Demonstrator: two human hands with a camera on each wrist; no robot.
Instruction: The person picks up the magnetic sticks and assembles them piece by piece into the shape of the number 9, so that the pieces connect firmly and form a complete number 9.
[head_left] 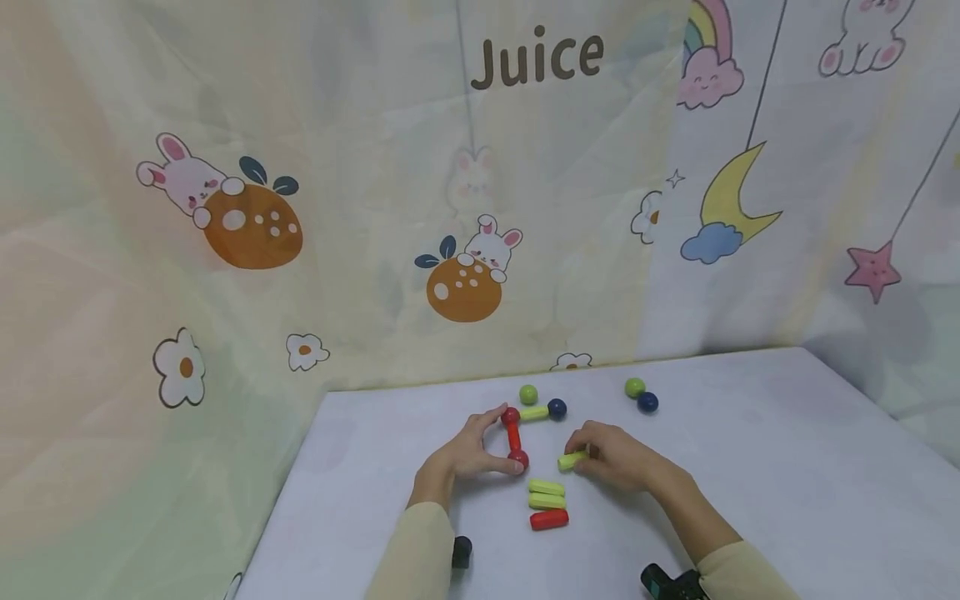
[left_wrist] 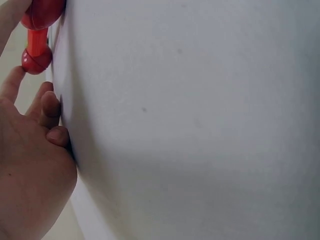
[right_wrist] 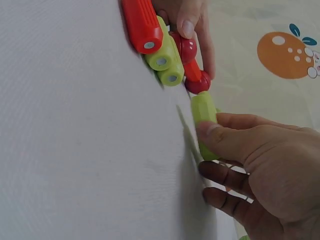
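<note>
Assembly step: red rod (head_left: 513, 437) is being pinched by left hand (head_left: 468, 454), green rod (head_left: 572, 459) gripped by right hand (head_left: 615, 457). Next, probably: green rod's end is being brought to 9 o'clock, onto the lower red ball (head_left: 518, 457).

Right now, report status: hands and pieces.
Left hand holds red rod with red balls. Right hand pinches green rod, close to lower red ball. Nothing between them.

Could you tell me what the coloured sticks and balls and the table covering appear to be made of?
The red stick and green sticks look like smooth moulded plastic, with small metallic discs in their ends, possibly magnets. The red balls are glossy, probably plastic or coated metal. The table cover looks like matte white cloth or paper; I cannot tell which.
</note>
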